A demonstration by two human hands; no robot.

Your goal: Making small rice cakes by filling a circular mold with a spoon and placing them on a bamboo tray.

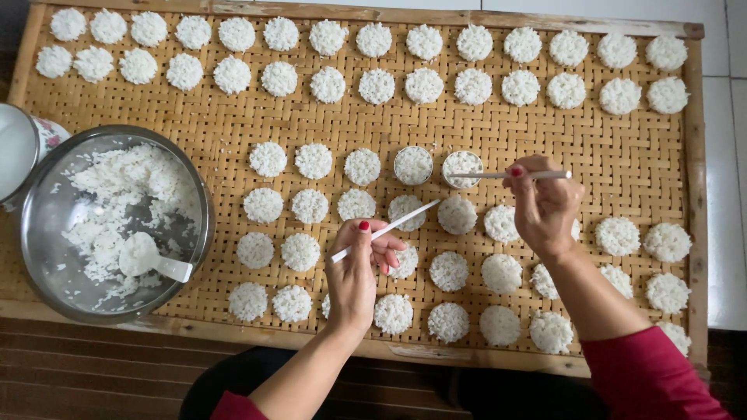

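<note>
- Woven bamboo tray [622, 155] packed with round rice cakes [311, 206]
- left hand [354, 272] grip pinches a white stick [385, 230] mid-tray
- right hand [545, 204] grip pinches another stick [506, 175] over a ring mold [462, 168]
- steel rice bowl [113, 222] at the left edge

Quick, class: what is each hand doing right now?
Left hand: closed, holding a thin white stick.
Right hand: closed, holding a second white stick over a rice-filled ring mould.
</note>
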